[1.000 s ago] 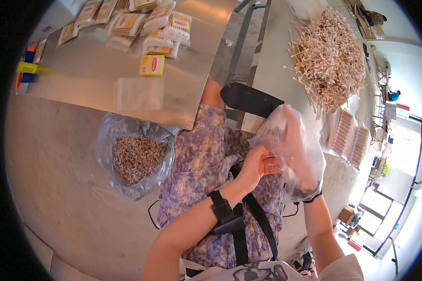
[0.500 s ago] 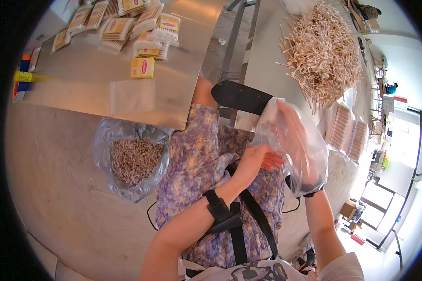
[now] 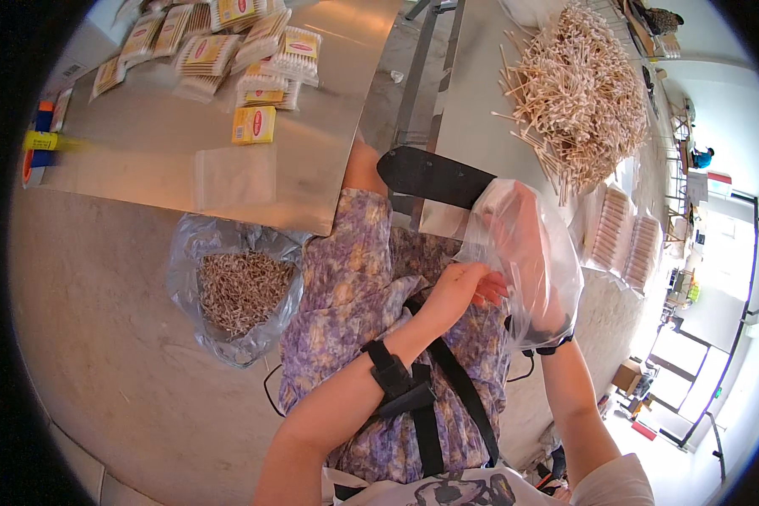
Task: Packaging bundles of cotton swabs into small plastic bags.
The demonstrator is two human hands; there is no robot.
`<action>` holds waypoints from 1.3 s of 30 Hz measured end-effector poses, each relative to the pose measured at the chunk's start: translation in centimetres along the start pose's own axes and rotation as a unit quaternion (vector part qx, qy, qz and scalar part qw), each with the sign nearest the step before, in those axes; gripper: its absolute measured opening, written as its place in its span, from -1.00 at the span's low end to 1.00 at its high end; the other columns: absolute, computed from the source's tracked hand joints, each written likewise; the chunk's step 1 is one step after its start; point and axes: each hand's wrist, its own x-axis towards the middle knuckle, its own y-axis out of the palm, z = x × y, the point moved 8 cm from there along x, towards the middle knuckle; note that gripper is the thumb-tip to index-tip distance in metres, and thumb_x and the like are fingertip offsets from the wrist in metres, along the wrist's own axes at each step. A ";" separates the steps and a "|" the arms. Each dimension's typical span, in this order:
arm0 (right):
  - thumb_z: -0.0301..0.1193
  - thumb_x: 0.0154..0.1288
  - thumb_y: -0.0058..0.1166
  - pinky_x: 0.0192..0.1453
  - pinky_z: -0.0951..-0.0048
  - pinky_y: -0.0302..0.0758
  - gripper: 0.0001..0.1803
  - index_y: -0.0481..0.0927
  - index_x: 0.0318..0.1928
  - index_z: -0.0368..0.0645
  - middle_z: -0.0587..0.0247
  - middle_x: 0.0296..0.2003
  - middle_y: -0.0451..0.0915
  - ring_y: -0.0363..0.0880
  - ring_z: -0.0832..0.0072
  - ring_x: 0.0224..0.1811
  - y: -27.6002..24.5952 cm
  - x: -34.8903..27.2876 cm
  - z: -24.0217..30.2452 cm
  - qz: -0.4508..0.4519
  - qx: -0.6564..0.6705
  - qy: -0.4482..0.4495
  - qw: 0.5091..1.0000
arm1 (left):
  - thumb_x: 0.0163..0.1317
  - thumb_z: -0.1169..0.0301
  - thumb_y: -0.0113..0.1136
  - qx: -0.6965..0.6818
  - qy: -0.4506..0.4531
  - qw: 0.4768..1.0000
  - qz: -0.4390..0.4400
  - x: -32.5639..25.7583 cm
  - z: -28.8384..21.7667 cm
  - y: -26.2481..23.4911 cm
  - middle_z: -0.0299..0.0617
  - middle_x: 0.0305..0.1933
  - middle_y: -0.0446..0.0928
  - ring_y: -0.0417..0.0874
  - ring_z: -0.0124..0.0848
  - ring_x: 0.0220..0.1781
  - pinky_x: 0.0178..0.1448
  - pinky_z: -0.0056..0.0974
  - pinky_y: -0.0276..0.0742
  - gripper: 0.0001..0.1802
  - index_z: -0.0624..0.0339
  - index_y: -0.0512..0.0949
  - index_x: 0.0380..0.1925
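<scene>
A large clear plastic bag (image 3: 552, 244) is pulled over my right hand (image 3: 521, 232), covering it down to the wristband. Through the film, the fingers of that hand look stretched out toward the bag's far end, and nothing else shows inside. My left hand (image 3: 472, 282) pinches the near left side of the bag, its fingertips partly behind the film. Both hands are above my lap, left of the packs of swabs. A flat black strip (image 3: 434, 177) with a rounded end lies against the bag's far left side.
A heap of loose cotton swabs (image 3: 578, 93) covers the right table, with bagged swab bundles (image 3: 611, 228) nearer me. On the left metal table (image 3: 320, 169) are swab packets (image 3: 207, 52), a yellow box (image 3: 253, 125) and a flat clear bag (image 3: 236, 175). A lined container of swabs (image 3: 244, 291) stands below.
My right hand has shifted slightly left inside the bag, its fingers a little more bent. My left hand keeps its pinch on the bag.
</scene>
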 end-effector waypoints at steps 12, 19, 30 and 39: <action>-0.24 -0.03 0.39 0.28 0.25 0.33 -0.10 0.22 0.30 -0.25 -0.07 0.14 0.41 0.40 0.09 0.21 0.5 0.4 -1.4 -0.021 -0.064 0.003 0.998 | 0.27 0.27 0.24 0.073 0.181 0.930 -0.313 -1.8 -2.9 -5.5 -0.27 -0.31 0.46 0.50 -0.54 -0.40 -0.32 -0.42 0.43 -0.68 0.24 0.36 -0.20; -0.28 0.12 0.31 0.19 0.33 0.39 -0.24 0.26 0.27 -0.27 0.01 0.08 0.46 0.46 0.23 0.12 -0.8 -0.7 0.5 -0.026 -0.007 0.016 1.000 | 0.29 0.37 0.21 0.020 0.178 0.946 -0.272 -1.9 -3.2 -5.0 -0.29 -0.37 0.54 0.58 -0.53 -0.46 -0.37 -0.45 0.37 -0.82 0.21 0.42 -0.29; -0.27 0.23 0.21 -0.09 0.55 0.44 -0.55 0.50 0.05 -0.27 0.26 -0.16 0.55 0.51 0.55 -0.15 -1.4 -0.5 -1.5 -0.065 0.029 0.115 0.991 | 0.30 0.51 0.15 0.006 0.215 0.940 -0.264 -2.6 -4.3 -3.8 -0.26 -0.39 0.53 0.61 -0.50 -0.42 -0.28 -0.45 0.46 -0.89 0.27 0.41 -0.33; -0.25 0.25 0.18 -0.12 0.57 0.44 -0.57 0.51 0.03 -0.26 0.27 -0.18 0.56 0.52 0.57 -0.17 -2.9 0.1 -0.5 -0.026 0.192 0.131 0.972 | 0.37 0.36 0.09 -0.110 0.186 0.948 -0.235 -2.1 -2.9 -4.2 -0.18 -0.29 0.59 0.66 -0.44 -0.32 -0.26 -0.41 0.46 -0.83 0.24 0.42 -0.27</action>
